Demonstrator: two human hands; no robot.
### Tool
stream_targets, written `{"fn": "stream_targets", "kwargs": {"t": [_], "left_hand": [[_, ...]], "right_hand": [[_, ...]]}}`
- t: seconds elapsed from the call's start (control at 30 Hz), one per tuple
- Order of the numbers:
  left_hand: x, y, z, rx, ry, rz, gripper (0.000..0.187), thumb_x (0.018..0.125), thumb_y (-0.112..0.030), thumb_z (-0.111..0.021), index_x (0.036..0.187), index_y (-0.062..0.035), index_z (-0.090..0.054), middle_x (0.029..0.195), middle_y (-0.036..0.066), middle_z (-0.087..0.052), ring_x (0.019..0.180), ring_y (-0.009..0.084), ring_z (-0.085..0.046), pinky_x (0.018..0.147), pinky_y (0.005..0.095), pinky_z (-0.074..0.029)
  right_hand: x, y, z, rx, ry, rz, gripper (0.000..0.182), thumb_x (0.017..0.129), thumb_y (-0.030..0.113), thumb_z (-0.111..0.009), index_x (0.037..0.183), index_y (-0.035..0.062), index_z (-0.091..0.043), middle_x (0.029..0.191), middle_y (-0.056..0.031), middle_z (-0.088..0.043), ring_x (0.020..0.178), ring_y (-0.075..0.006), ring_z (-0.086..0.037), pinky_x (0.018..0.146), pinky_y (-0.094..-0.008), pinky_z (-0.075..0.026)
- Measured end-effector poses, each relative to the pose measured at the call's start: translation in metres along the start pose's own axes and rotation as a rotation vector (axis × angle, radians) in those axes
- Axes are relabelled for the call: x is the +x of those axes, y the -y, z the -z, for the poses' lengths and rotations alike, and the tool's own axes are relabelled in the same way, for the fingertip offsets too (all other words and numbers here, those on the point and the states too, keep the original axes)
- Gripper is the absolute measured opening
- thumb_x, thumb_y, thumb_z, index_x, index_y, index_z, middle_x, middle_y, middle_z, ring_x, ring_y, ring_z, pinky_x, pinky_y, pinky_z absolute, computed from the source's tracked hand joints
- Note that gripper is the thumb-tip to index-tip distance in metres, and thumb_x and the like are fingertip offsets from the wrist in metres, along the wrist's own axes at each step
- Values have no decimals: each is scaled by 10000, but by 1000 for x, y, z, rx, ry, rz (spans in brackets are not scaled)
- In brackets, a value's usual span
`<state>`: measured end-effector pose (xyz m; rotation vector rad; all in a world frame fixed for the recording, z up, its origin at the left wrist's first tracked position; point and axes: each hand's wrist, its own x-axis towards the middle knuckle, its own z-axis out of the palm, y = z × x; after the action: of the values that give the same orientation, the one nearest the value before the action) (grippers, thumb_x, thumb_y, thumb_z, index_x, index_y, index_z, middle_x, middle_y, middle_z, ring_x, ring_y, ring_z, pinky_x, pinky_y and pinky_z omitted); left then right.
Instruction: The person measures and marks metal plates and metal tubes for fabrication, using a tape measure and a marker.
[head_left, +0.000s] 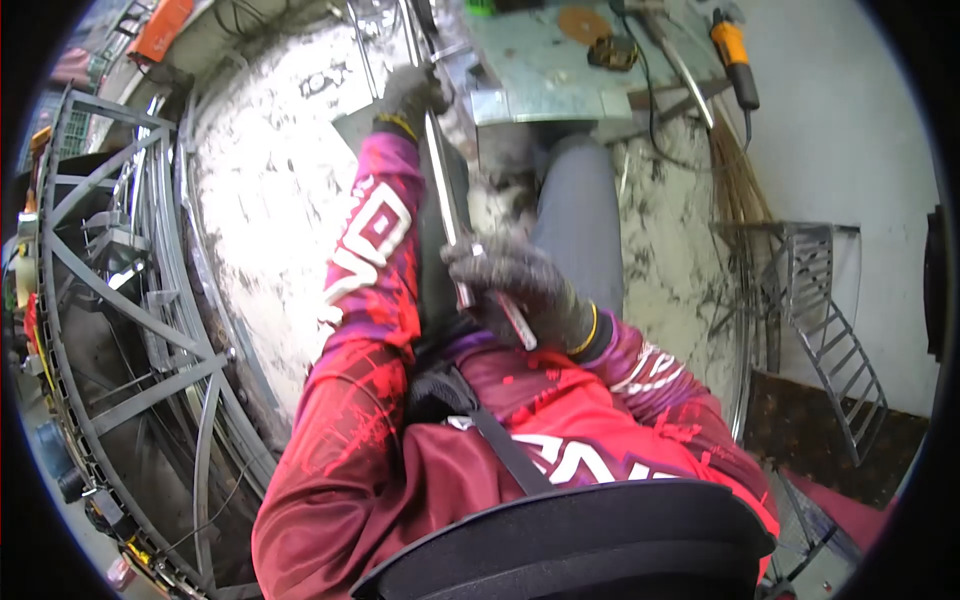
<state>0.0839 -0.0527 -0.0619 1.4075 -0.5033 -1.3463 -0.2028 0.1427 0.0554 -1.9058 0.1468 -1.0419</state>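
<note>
A long shiny metal tube (446, 185) slants down from the top of the view toward my lap. My left hand (410, 95), in a dark grey work glove, is closed around its upper part. Farther down, my right hand (535, 290), gloved the same way, is closed at the tube's lower end, close to my body. From under the right hand a short shiny piece with red on it (518, 325) sticks out; I cannot tell whether it is part of the tube. The right palm is hidden.
Ahead stands a greenish worktable (520, 60) carrying a tape measure (613, 52) and a brown disc (584, 25). An orange angle grinder (735, 55) with a cord lies right of it. Metal framework (140, 300) and long bars fill the left; a slatted metal piece (825, 320) stands right.
</note>
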Motion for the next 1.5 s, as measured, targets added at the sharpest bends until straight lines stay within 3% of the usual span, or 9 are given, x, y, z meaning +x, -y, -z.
{"fn": "stream_targets", "kwargs": {"t": [0.1,0.17,0.37,0.47,0.53,0.6,0.9,1.03,1.5], "left_hand": [[-19,-12,-17,-178,-43,33,265,1045,-225,-570,817,-145,-459,576,-6,-388,383,156,-358,376,360,-297],[-26,-13,-22,-131,-77,78,243,1040,-230,-587,849,-91,-524,606,29,-440,425,191,-446,398,390,-355],[-50,1,-32,-319,-109,191,234,1035,-209,-602,854,-77,-535,630,45,-450,421,203,-440,403,380,-374],[-49,10,-31,-423,-110,204,204,1035,-199,-597,873,-94,-530,643,28,-464,432,180,-443,408,358,-379],[-47,14,-28,-507,-81,155,176,1036,-187,-594,901,-94,-527,666,26,-486,440,172,-451,423,371,-412],[-48,15,-27,-503,-53,169,144,1034,-186,-596,945,-91,-535,701,34,-510,448,176,-458,435,378,-433],[-63,12,-25,-376,-27,195,112,1026,-188,-602,1030,-89,-549,735,62,-547,526,205,-531,465,375,-486],[-66,6,-30,-338,-74,206,105,1014,-177,-607,1023,-91,-548,726,53,-552,525,202,-535,462,372,-498],[-54,24,-22,-421,57,109,101,980,-137,-609,1042,-102,-539,792,63,-526,533,199,-530,472,358,-498]], "right_hand": [[1,13,-1,189,47,-320,377,907,-5,-742,1278,13,-675,1200,-159,-688,964,-217,-712,821,-323,-594],[2,13,4,-66,81,-43,428,845,-145,-739,1229,43,-702,1304,-217,-666,1008,-268,-736,816,-355,-624],[14,36,11,538,-35,-749,456,866,-118,-745,1287,49,-691,1343,-219,-635,1052,-269,-732,838,-361,-633],[16,29,9,379,-33,-560,454,876,-110,-739,1300,43,-688,1357,-221,-624,1059,-275,-729,846,-362,-637],[21,17,10,115,12,-139,442,878,-110,-735,1293,36,-689,1344,-223,-630,1061,-281,-732,847,-360,-639],[30,27,12,115,-5,-264,429,873,-104,-743,1281,16,-686,1342,-229,-632,1059,-289,-728,860,-374,-642],[51,19,15,-172,-139,8,380,790,-73,-833,1135,49,-730,1179,-181,-741,1041,-307,-737,847,-385,-610],[51,17,24,-177,-81,39,480,819,-125,-715,1264,55,-706,1299,-171,-680,1086,-262,-726,867,-364,-618],[39,15,20,-119,-77,-2,458,810,-17,-807,1249,64,-703,1279,-161,-709,1145,-332,-709,933,-411,-594]]}}
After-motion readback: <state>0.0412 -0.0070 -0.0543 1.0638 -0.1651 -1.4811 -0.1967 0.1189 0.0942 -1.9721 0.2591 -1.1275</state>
